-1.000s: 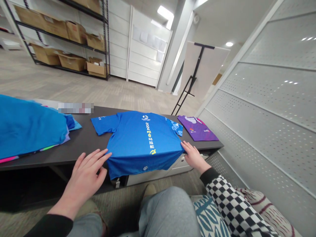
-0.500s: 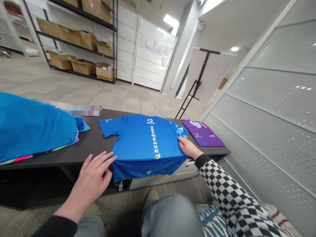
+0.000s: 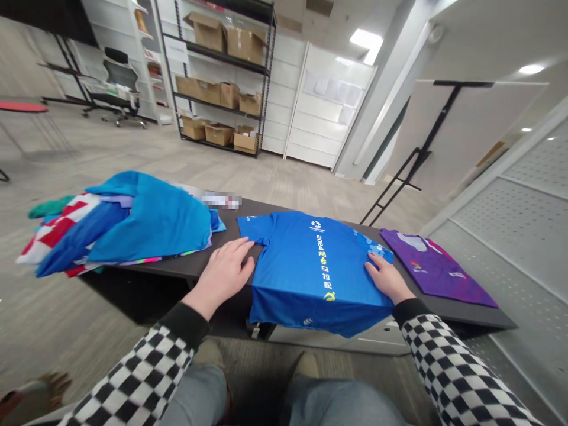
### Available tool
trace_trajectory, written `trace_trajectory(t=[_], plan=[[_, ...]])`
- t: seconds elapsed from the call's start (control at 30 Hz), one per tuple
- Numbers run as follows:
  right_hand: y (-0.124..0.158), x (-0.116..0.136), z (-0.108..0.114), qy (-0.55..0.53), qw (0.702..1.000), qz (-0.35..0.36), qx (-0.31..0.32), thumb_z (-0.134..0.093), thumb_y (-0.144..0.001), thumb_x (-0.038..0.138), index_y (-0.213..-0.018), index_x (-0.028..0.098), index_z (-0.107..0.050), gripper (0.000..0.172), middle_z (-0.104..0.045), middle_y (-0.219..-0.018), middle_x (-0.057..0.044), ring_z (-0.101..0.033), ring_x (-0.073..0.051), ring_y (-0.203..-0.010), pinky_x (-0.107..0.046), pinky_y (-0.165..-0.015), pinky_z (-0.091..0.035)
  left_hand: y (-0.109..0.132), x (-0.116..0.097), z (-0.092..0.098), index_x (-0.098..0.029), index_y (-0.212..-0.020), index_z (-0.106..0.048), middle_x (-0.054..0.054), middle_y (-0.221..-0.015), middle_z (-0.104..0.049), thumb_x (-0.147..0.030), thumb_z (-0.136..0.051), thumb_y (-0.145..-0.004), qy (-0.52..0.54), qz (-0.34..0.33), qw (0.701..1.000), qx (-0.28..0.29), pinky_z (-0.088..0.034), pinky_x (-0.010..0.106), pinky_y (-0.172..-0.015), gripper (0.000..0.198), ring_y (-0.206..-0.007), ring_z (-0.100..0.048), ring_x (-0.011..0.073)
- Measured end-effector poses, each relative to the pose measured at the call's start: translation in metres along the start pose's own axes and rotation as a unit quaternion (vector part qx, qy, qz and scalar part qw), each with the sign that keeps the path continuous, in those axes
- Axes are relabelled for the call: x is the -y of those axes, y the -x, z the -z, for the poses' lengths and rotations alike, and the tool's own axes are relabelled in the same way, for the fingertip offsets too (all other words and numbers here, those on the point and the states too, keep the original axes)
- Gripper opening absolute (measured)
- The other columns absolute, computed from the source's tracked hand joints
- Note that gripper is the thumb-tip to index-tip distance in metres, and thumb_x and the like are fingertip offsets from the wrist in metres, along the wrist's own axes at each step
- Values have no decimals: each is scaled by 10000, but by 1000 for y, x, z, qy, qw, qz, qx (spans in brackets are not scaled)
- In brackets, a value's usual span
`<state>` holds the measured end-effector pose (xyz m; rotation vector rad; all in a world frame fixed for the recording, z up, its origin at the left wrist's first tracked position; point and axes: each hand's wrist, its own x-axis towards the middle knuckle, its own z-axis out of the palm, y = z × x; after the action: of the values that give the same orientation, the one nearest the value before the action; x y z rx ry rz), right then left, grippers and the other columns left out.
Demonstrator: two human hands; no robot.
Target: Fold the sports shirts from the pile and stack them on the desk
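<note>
A blue T-shirt [image 3: 293,260] with white and yellow print lies spread on the dark table [image 3: 177,266], its hem hanging over the front edge. My left hand [image 3: 228,269] is at the shirt's left side, below the sleeve, fingers stretched out. Whether its fingertips touch the cloth I cannot tell. On the shirt's right side, near the patterned sleeve, my right hand [image 3: 387,277] rests with its fingers extended on the fabric. Neither hand grips anything.
A heap of coloured shirts [image 3: 151,219] covers the table's left end. To the right lies a folded purple shirt [image 3: 437,266]. Beyond the table stand a shelf rack [image 3: 217,71] with cardboard boxes and an easel board [image 3: 470,130]. A perforated panel [image 3: 532,189] borders the right side.
The view has swung left, bringing more of the shirt heap and room into sight. My left hand has moved up along the shirt's left side toward the sleeve. My right hand stays on the right side.
</note>
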<state>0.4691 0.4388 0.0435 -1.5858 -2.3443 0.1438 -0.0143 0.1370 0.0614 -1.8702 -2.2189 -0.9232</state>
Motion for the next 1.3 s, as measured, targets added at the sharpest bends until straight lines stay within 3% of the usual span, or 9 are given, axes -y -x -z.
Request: trace_trajectory(t=[0.13, 0.3, 0.47, 0.6, 0.7, 0.8, 0.87, 1.03, 1.3], plan=[[-1, -3, 2, -4, 1000, -8, -1, -476, -1056, 579, -1584, 173, -722, 710, -611, -1715, -177, -528, -404, -1644, -594, -1408, -356, -40, 23, -7, -192, -1544, -726, 149, -1644, -704, -337, -494, -1110, -33, -12, 997, 62, -459, 489, -1326, 513, -1529, -656, 304], [-1, 0, 6, -7, 1000, -10, -9, -500, -1036, 575, -1556, 194, -747, 691, -640, -1691, -160, -577, -393, -1607, -551, -1394, -394, -42, 43, -7, -198, -1451, -783, 146, -1594, -736, -356, -527, -1086, -41, -20, 997, 64, -464, 506, -1319, 473, -1489, -673, 331], [-2, 0, 4, 3, 1000, -12, -4, -474, -1047, 573, -1594, 131, -709, 742, -630, -1702, -169, -572, -358, -1613, -482, -1396, -386, -34, 39, -2, -243, -1273, -812, 127, -1375, -784, -365, -598, -1051, -70, -22, 996, 55, -555, 516, -1171, 332, -1304, -716, 347], [-2, 1, 4, 37, 999, -14, -13, -474, -1065, 548, -1578, 146, -729, 699, -656, -1680, -149, -593, -371, -1589, -515, -1361, -435, -57, 32, -8, -252, -1076, -814, 118, -1249, -781, -408, -617, -1054, -39, -56, 997, 30, -547, 513, -1179, 252, -1250, -710, 335], [-1, 4, 3, 57, 998, -9, -23, -503, -1070, 506, -1544, 176, -758, 631, -671, -1665, -143, -605, -360, -1576, -513, -1345, -452, -90, 29, -21, -217, -1289, -819, 135, -1425, -778, -388, -515, -1097, -17, -75, 996, 39, -494, 479, -1276, 399, -1382, -690, 315], [-1, 6, 3, 60, 998, -1, -32, -511, -1081, 478, -1548, 178, -754, 606, -662, -1675, -144, -581, -331, -1598, -487, -1378, -402, -117, 32, -40, -157, -1599, -699, 160, -1708, -640, -424, -458, -1110, -39, -37, 992, 112, -385, 466, -1376, 607, -1608, -565, 317], [-2, 7, 3, 59, 998, 3, -30, -502, -1090, 467, -1559, 147, -742, 616, -647, -1686, -161, -564, -325, -1613, -473, -1397, -367, -123, 37, -51, -159, -1681, -640, 151, -1793, -550, -465, -460, -1099, -67, -6, 985, 156, -335, 478, -1403, 682, -1687, -482, 328], [-1, 14, 6, 42, 999, -15, -15, -524, -1093, 446, -1596, 121, -715, 628, -618, -1713, -172, -560, -323, -1616, -450, -1400, -356, -119, 49, -60, -232, -1677, -665, 95, -1812, -529, -545, -514, -1040, -95, 27, 986, 135, -346, 516, -1392, 726, -1677, -492, 365], [2, 24, 11, -4, 999, -35, -7, -580, -1080, 451, -1642, 148, -671, 645, -536, -1783, -167, -443, -329, -1702, -508, -1429, -276, -120, 50, -56, -152, -1593, -723, 154, -1776, -570, -574, -384, -1052, -98, 27, 989, 109, -378, 516, -1380, 765, -1630, -550, 373]])
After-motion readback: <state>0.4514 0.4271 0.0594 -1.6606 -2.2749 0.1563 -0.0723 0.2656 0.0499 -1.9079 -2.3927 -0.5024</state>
